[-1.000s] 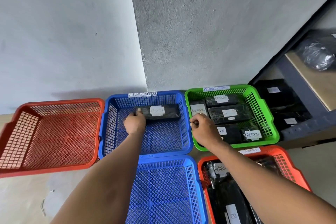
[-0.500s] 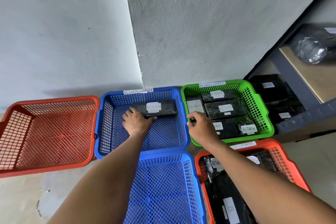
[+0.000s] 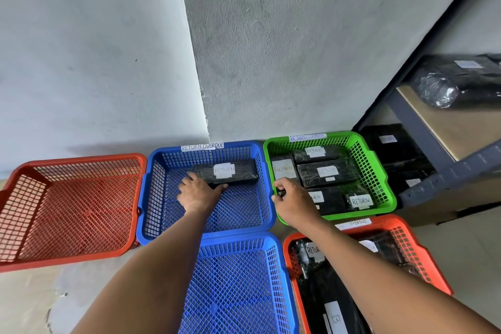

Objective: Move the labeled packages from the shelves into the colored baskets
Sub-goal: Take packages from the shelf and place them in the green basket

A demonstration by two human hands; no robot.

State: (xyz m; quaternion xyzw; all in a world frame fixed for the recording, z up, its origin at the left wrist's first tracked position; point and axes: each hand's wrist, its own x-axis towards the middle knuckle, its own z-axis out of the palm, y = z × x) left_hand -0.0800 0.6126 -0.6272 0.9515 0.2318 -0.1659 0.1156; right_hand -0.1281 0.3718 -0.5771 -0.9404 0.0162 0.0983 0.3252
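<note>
A black wrapped package (image 3: 238, 171) with a white "RETURN" label lies at the back of the upper blue basket (image 3: 154, 187), which is tagged "RETURN OVERDUE". My left hand (image 3: 199, 194) rests flat inside that basket with fingers spread, its fingertips touching the package's near left edge. My right hand (image 3: 294, 203) hovers curled at the left rim of the green basket (image 3: 379, 179), pinching a small dark object (image 3: 281, 193). The green basket holds several black labelled packages (image 3: 326, 172).
An empty red basket (image 3: 67, 214) sits at the left and a second blue basket (image 3: 238, 287) lies nearest me. A red basket (image 3: 423, 255) at the lower right holds black packages. The grey shelf unit (image 3: 444, 171) at the right carries more black packages (image 3: 390, 144).
My left hand has let go of the package's left end, spread its fingers and drawn back slightly. My right hand has stayed at the green basket's rim.
</note>
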